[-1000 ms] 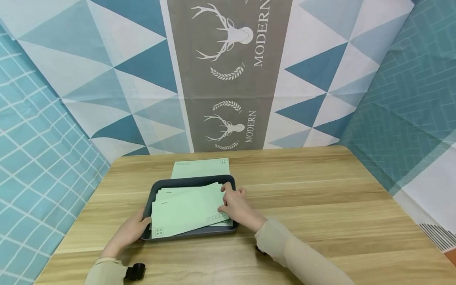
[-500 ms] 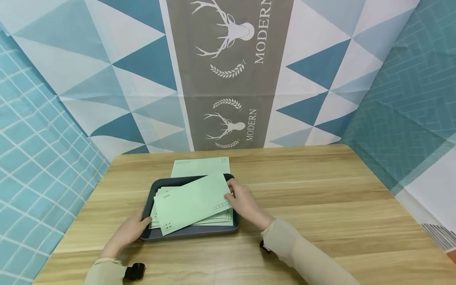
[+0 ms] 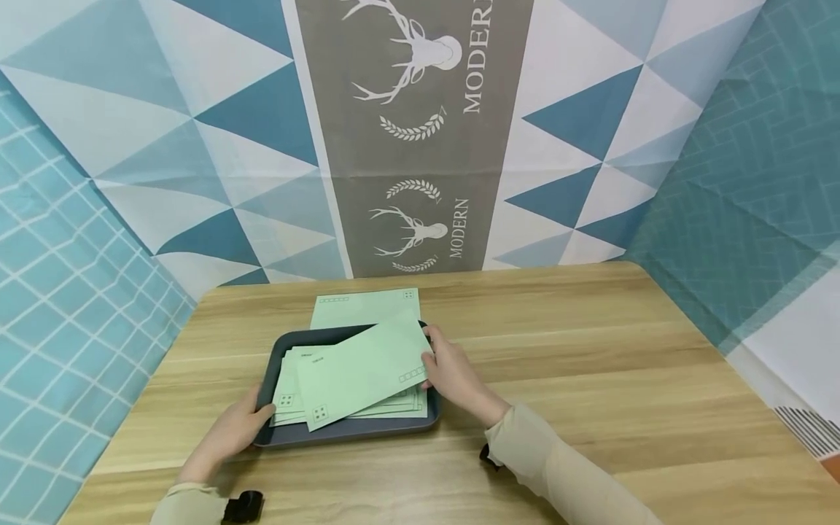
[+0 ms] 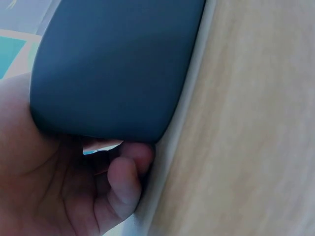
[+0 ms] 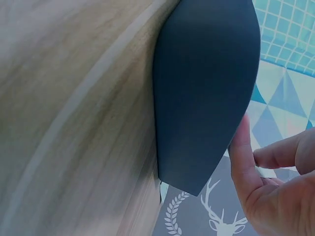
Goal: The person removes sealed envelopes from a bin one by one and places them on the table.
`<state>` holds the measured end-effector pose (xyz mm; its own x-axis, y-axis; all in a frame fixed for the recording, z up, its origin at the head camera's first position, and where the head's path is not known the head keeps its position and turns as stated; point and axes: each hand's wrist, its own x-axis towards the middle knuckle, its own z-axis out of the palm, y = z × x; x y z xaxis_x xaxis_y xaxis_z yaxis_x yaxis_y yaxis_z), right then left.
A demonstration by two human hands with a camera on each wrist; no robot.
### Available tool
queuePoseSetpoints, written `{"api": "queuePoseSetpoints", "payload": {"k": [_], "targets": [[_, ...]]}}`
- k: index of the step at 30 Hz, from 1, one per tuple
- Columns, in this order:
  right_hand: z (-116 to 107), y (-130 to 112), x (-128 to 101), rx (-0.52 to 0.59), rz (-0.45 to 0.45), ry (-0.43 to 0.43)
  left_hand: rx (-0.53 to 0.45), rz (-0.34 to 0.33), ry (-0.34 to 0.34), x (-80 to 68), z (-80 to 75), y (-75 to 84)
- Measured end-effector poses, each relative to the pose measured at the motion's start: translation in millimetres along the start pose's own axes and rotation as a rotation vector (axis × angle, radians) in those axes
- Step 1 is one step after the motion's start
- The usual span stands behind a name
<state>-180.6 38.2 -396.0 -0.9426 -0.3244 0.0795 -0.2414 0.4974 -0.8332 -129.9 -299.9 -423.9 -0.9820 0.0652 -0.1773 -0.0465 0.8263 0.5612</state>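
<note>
1 green env is in the R hand, pinched at its R end & tilted over the env pile in the dark tray. L hand grips the tray's L side. Another env lies on the table, part hid by the tray.

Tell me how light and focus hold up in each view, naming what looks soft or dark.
Head: bright and mostly sharp, though the tiny lettering on the held green envelope is unreadable; left wrist: dim, with the wooden tabletop blurred and the left hand partly shadowed; right wrist: bluish cast, the tray's outer wall dark, the tabletop grain smeared.
</note>
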Motion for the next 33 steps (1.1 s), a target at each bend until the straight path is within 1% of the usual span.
{"api": "queuePoseSetpoints", "payload": {"k": [5,8,10,13,15,17,20,23,27,33], "targets": [[2,-2,2,-0.012,0.008,0.010,-0.004,0.015,0.006,-1.8,-2.4,-2.5],[3,-2,2,-0.004,0.010,0.018,-0.016,0.001,0.008,-3.2,-2.4,-2.6],[4,-1,2,-0.012,-0.009,0.035,-0.027,-0.007,0.010,-3.9,-2.4,-2.3],[3,1,2,-0.081,-0.071,0.088,-0.051,-0.019,0.006,-4.6,-2.0,-1.7],[2,2,2,-0.121,-0.108,0.126,-0.048,-0.013,0.009,-4.4,-1.9,-1.3],[0,3,3,-0.133,-0.111,0.151,-0.052,-0.011,0.009,-4.3,-1.4,-0.6],[-4,6,5,-0.048,-0.067,0.157,-0.053,-0.010,0.010,-4.3,-0.6,1.0],[-8,9,10,0.066,-0.023,0.165,-0.086,-0.031,0.001,-4.3,0.4,2.4],[-14,12,15,0.198,0.042,0.172,-0.098,-0.049,-0.003,-3.8,1.2,3.2],[-26,16,23,0.325,0.188,0.193,-0.101,-0.056,-0.001,-3.7,1.8,4.1]]}}
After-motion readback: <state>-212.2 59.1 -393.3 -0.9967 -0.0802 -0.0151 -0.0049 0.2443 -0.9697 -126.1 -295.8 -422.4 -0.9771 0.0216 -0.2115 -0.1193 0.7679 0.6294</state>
